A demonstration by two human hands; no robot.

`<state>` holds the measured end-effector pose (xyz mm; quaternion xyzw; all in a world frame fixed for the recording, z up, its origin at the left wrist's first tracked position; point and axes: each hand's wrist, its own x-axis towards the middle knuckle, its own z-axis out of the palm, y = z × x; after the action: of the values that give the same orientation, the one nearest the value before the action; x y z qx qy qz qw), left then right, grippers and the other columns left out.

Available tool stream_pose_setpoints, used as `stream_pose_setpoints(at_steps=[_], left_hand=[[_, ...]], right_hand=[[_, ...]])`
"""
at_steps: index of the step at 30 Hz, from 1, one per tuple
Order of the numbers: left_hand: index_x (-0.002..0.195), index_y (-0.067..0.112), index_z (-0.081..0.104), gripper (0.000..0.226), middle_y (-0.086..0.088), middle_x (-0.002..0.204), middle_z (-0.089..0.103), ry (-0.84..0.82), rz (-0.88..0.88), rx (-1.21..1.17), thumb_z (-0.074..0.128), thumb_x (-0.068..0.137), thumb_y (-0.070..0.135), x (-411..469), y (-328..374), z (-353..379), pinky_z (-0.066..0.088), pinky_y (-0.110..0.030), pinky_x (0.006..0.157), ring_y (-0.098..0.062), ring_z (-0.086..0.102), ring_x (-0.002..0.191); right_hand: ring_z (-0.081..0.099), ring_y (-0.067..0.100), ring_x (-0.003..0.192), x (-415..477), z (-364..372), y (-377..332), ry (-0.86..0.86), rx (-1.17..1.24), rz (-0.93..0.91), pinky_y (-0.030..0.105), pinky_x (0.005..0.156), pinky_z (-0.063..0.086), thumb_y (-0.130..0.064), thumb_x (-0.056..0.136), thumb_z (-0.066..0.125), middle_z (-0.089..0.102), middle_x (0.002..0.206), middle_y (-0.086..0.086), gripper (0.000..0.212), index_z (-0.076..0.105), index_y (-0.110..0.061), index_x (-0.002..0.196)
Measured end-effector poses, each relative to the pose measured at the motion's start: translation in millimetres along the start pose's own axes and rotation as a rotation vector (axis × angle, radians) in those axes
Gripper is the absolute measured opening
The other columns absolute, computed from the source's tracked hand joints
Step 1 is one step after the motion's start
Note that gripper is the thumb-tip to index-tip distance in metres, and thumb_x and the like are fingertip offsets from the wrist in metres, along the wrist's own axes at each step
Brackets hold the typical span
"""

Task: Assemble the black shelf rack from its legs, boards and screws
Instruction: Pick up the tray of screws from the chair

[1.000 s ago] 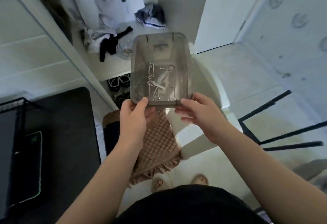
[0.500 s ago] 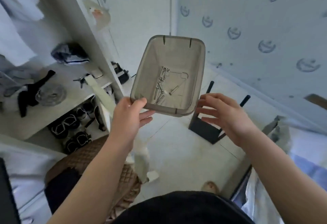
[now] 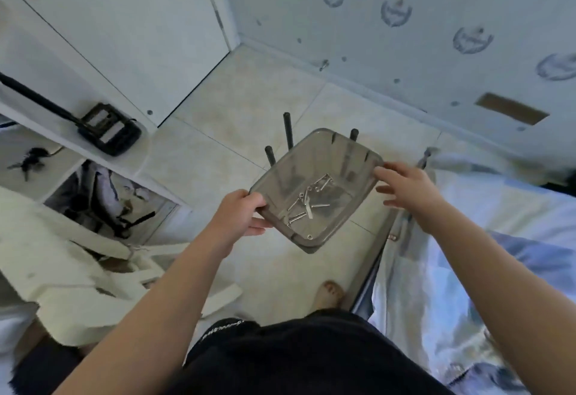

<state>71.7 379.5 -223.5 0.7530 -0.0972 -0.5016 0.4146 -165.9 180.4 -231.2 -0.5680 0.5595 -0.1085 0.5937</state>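
grey tray (image 3: 336, 157) of screws (image 3: 307, 204), left hand (image 3: 237, 214) pinching rim — right hand (image 3: 405, 189) near

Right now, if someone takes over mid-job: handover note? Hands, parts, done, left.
Left hand: grips the near-left corner of the grey tray and holds it in the air.
Right hand: fingers spread at the tray's far rim; contact unclear.
Screws: loose in the tray bottom.
Black legs: three tips stand upright beyond the tray; their base is hidden behind it.
Done: apparently some legs are already mounted.
Left: probably set the tray down, then fit the screws and the remaining boards. No board shows clearly.
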Motion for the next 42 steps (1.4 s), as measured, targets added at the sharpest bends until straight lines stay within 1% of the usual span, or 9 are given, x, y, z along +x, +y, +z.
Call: stream_pose_setpoints(at_steps=[4, 9, 14, 16, 18, 26, 33, 37, 42], left_hand=[[0.095, 0.008, 0.060, 0.035, 0.006, 0.067, 0.072, -0.134, -0.085, 0.207, 0.058, 0.068, 0.029, 34, 1, 14, 0.060, -0.041, 0.081, -0.024, 0.076, 0.072], [0.092, 0.011, 0.059, 0.028, -0.004, 0.083, 0.067, -0.222, -0.162, 0.356, 0.060, 0.069, 0.028, 97, -16, 31, 0.060, -0.042, 0.082, -0.021, 0.073, 0.064], [0.095, 0.014, 0.064, 0.011, -0.007, 0.091, 0.068, -0.147, -0.326, 0.136, 0.054, 0.094, 0.012, 166, -76, 52, 0.057, -0.037, 0.072, -0.024, 0.067, 0.074], [0.083, 0.016, 0.066, 0.016, -0.007, 0.084, 0.066, -0.162, -0.355, 0.209, 0.054, 0.093, 0.011, 194, -112, 60, 0.054, -0.034, 0.066, -0.025, 0.065, 0.072], [0.075, 0.016, 0.064, 0.019, -0.010, 0.081, 0.063, -0.162, -0.337, 0.349, 0.054, 0.090, 0.009, 222, -153, 66, 0.052, -0.036, 0.068, -0.027, 0.062, 0.075], [0.095, 0.020, 0.063, 0.026, -0.007, 0.101, 0.068, -0.050, -0.302, 0.579, 0.047, 0.084, 0.002, 342, -308, 85, 0.051, -0.033, 0.076, -0.029, 0.063, 0.091], [0.076, 0.024, 0.057, 0.022, -0.015, 0.099, 0.072, -0.060, -0.297, 0.606, 0.056, 0.086, 0.005, 476, -429, 103, 0.056, -0.045, 0.089, -0.035, 0.070, 0.095], [0.101, 0.023, 0.062, 0.019, -0.012, 0.094, 0.072, -0.085, -0.287, 0.590, 0.059, 0.089, 0.008, 531, -467, 117, 0.057, -0.036, 0.076, -0.031, 0.071, 0.088], [0.105, 0.025, 0.060, 0.023, -0.011, 0.095, 0.073, -0.068, -0.262, 0.508, 0.058, 0.090, 0.008, 564, -482, 134, 0.050, -0.033, 0.068, -0.032, 0.071, 0.088]], right_hand=[[0.069, 0.015, 0.085, 22, -7, 35, 0.047, -0.001, 0.077, 0.030, 0.069, 0.058, -0.034, 0.097, 0.065, 0.070, 0.101, 0.000, 0.032, 0.066, -0.020, 0.125], [0.063, 0.005, 0.053, 37, 7, 87, 0.071, -0.147, 0.166, 0.013, 0.043, 0.044, -0.017, 0.094, 0.069, 0.068, 0.083, -0.004, 0.031, 0.064, -0.015, 0.125], [0.066, 0.021, 0.074, 50, 43, 158, 0.172, -0.180, 0.384, 0.031, 0.066, 0.054, -0.008, 0.085, 0.072, 0.068, 0.087, 0.003, 0.028, 0.066, -0.007, 0.112], [0.069, 0.035, 0.086, 61, 66, 192, 0.207, -0.137, 0.496, 0.049, 0.080, 0.059, -0.004, 0.082, 0.072, 0.069, 0.091, 0.011, 0.023, 0.066, -0.005, 0.104], [0.068, 0.036, 0.080, 76, 91, 229, 0.226, -0.074, 0.593, 0.056, 0.073, 0.061, -0.001, 0.082, 0.071, 0.067, 0.084, 0.016, 0.017, 0.065, -0.002, 0.098], [0.065, 0.030, 0.075, 168, 177, 381, 0.227, -0.024, 0.764, 0.053, 0.075, 0.062, -0.010, 0.085, 0.077, 0.063, 0.084, 0.012, 0.023, 0.055, -0.012, 0.090], [0.064, 0.031, 0.077, 289, 210, 499, 0.151, -0.122, 0.780, 0.053, 0.081, 0.059, 0.000, 0.091, 0.061, 0.068, 0.082, 0.017, 0.015, 0.067, -0.008, 0.079], [0.069, 0.039, 0.097, 346, 219, 542, 0.169, -0.155, 0.734, 0.039, 0.065, 0.054, 0.001, 0.095, 0.060, 0.068, 0.101, 0.026, 0.007, 0.064, -0.003, 0.098], [0.061, 0.033, 0.086, 384, 226, 563, 0.179, -0.182, 0.679, 0.043, 0.071, 0.051, 0.004, 0.096, 0.055, 0.061, 0.097, 0.023, 0.021, 0.055, -0.012, 0.083]])
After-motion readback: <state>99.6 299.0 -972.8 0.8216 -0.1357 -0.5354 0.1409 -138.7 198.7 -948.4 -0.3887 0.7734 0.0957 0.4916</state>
